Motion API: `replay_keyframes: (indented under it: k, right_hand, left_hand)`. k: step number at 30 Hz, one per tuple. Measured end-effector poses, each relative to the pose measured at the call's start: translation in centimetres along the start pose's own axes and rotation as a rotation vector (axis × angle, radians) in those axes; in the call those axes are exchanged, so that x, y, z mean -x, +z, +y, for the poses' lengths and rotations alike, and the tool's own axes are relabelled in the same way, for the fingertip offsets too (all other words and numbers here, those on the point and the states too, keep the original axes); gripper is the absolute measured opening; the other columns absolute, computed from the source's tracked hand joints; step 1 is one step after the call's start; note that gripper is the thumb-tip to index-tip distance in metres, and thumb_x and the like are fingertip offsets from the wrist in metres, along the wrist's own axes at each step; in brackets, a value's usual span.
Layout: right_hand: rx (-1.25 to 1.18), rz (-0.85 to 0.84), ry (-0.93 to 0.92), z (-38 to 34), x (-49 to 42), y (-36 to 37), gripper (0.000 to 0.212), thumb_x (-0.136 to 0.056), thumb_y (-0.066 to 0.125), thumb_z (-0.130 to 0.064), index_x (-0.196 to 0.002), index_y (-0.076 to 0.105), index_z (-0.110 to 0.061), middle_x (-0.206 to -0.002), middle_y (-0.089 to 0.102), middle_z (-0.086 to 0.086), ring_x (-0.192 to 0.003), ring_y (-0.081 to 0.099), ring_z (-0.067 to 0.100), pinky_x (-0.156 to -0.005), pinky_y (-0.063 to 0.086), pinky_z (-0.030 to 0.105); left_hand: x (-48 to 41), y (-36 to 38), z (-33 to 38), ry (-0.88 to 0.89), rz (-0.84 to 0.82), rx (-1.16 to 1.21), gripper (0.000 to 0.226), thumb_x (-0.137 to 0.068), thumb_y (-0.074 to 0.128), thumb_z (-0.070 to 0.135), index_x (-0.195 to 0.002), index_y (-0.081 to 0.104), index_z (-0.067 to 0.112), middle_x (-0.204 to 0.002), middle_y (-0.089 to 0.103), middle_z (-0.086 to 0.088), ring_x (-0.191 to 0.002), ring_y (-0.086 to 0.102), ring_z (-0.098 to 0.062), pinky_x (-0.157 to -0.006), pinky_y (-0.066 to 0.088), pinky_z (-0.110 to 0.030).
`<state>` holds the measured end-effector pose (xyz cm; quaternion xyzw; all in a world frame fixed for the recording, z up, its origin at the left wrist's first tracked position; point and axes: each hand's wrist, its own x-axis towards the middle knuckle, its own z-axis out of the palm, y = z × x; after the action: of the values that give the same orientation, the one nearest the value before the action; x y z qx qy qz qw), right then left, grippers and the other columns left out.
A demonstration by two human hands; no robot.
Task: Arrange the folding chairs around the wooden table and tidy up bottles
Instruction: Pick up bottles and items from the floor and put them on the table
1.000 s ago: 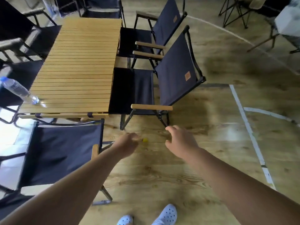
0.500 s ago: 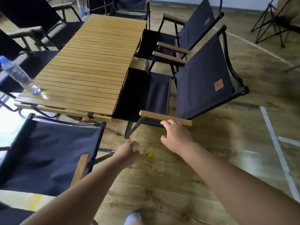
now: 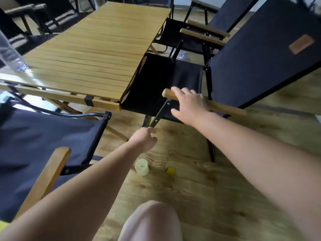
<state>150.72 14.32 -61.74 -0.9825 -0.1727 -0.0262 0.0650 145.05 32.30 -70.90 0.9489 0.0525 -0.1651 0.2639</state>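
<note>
A: State the position and heading of the folding chair (image 3: 243, 70).

B: It stands at the right long side of the bench (image 3: 90, 54); its black seat reaches the bench edge and its dark backrest leans away to the right; the near wooden armrest (image 3: 225, 106) runs with its long axis from the bench out toward the backrest.

A: Hands?

B: The right hand (image 3: 189, 105) lies over that armrest near its front end, fingers curled across the top and thumb below; the left hand (image 3: 144, 138) hangs loosely curled and holding nothing, just in front of the chair's black front leg (image 3: 159, 113).

A: Bottles?

B: 1 clear plastic bottle (image 3: 10, 54) stands on the bench's left near corner; its label is blurred.

A: Any markings?

B: 1 brown patch (image 3: 301, 44) on the backrest; its text cannot be read.

A: Floor items?

B: 1 pale cylinder (image 3: 142, 166) lying on its side and 1 small yellow object (image 3: 171, 170), near each other on the wooden floor (image 3: 191, 188).
</note>
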Motion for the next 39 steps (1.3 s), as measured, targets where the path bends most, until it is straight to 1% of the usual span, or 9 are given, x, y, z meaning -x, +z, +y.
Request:
replay_keyframes:
  k: [6, 9, 11, 13, 17, 19, 23, 32, 39]
  right_hand:
    - [0.048, 0.121, -0.110, 1.1, -1.4, 1.3, 0.050, -0.092, 0.059, -0.048, -0.131, 0.039, -0.022, -0.111, 0.059, 0.008, -0.099, 0.058, 0.036, -0.077, 0.049, 0.044]
    - [-0.005, 0.160, -0.115, 1.5, -2.3, 1.5, 0.040, -0.091, 0.058, -0.054, -0.114, 0.045, -0.024, -0.094, 0.055, 0.000, -0.083, 0.057, 0.029, -0.064, 0.042, 0.036]
    - [0.017, 0.199, -0.111, 1.5, -2.6, 1.8, 0.041, -0.090, 0.058, -0.059, -0.107, 0.045, -0.024, -0.089, 0.052, -0.003, -0.077, 0.053, 0.025, -0.062, 0.038, 0.034]
    - [0.055, 0.246, -0.126, 1.5, -2.7, 2.2, 0.042, -0.091, 0.057, -0.061, -0.105, 0.045, -0.022, -0.087, 0.052, -0.004, -0.074, 0.051, 0.023, -0.062, 0.037, 0.033]
    - [0.073, 0.315, -0.152, 1.9, -2.8, 2.7, 0.044, -0.090, 0.056, -0.063, -0.105, 0.045, -0.023, -0.083, 0.050, -0.005, -0.071, 0.048, 0.020, -0.061, 0.036, 0.032]
    - [0.075, 0.332, -0.157, 2.0, -2.9, 2.9, 0.045, -0.090, 0.055, -0.064, -0.107, 0.046, -0.023, -0.084, 0.050, -0.006, -0.071, 0.048, 0.020, -0.061, 0.035, 0.031]
    - [0.082, 0.359, -0.165, 2.0, -2.9, 3.2, 0.045, -0.090, 0.055, -0.064, -0.108, 0.047, -0.024, -0.084, 0.050, -0.007, -0.071, 0.046, 0.018, -0.060, 0.032, 0.030]
    - [0.076, 0.382, -0.157, 1.7, -2.7, 3.3, 0.045, -0.090, 0.056, -0.062, -0.108, 0.049, -0.021, -0.084, 0.049, -0.006, -0.073, 0.049, 0.019, -0.060, 0.040, 0.032]
    - [0.075, 0.358, -0.123, 1.3, -2.4, 2.7, 0.043, -0.090, 0.056, -0.061, -0.106, 0.047, -0.021, -0.085, 0.049, -0.005, -0.076, 0.046, 0.019, -0.061, 0.035, 0.031]
  left_hand:
    - [-3.5, 6.3, -5.5, -0.065, -0.048, 0.000, 0.046, -0.090, 0.059, 0.025, -0.136, 0.053, 0.023, -0.136, 0.055, -0.007, -0.100, 0.057, -0.019, -0.075, 0.046, -0.025]
    - [-5.5, 9.5, -7.7, -0.131, -0.106, 0.026, 0.050, -0.088, 0.063, 0.027, -0.137, 0.051, 0.026, -0.145, 0.045, -0.007, -0.108, 0.054, -0.020, -0.072, 0.045, -0.022]
    - [-6.3, 11.3, -9.2, -0.152, -0.146, -0.013, 0.059, -0.086, 0.067, 0.031, -0.141, 0.045, 0.028, -0.154, 0.032, -0.004, -0.128, 0.045, -0.027, -0.087, 0.048, -0.028]
    - [-7.0, 12.8, -10.7, -0.162, -0.217, -0.083, 0.074, -0.084, 0.069, 0.038, -0.149, 0.034, 0.030, -0.160, 0.017, -0.003, -0.141, 0.029, -0.036, -0.107, 0.042, -0.045]
    - [-7.5, 14.7, -12.9, -0.241, -0.339, -0.183, 0.091, -0.084, 0.073, 0.038, -0.155, 0.016, 0.033, -0.163, 0.003, -0.005, -0.145, 0.012, -0.047, -0.114, 0.030, -0.056]
    - [-7.6, 15.4, -13.8, -0.246, -0.390, -0.231, 0.092, -0.083, 0.074, 0.032, -0.155, 0.017, 0.032, -0.162, 0.006, -0.008, -0.143, 0.022, -0.046, -0.112, 0.035, -0.051]
    - [-7.4, 16.7, -14.9, -0.185, -0.365, -0.289, 0.092, -0.081, 0.075, 0.019, -0.154, 0.022, 0.030, -0.147, 0.034, -0.008, -0.126, 0.049, -0.036, -0.099, 0.049, -0.045]
    - [-7.0, 16.1, -14.7, -0.089, -0.286, -0.289, 0.078, -0.078, 0.077, 0.016, -0.144, 0.038, 0.024, -0.132, 0.044, -0.009, -0.114, 0.056, -0.033, -0.091, 0.053, -0.043]
    - [-6.2, 10.1, -11.4, -0.061, -0.255, -0.235, 0.079, -0.077, 0.079, 0.018, -0.144, 0.039, 0.028, -0.138, 0.046, -0.010, -0.114, 0.056, -0.030, -0.085, 0.056, -0.038]
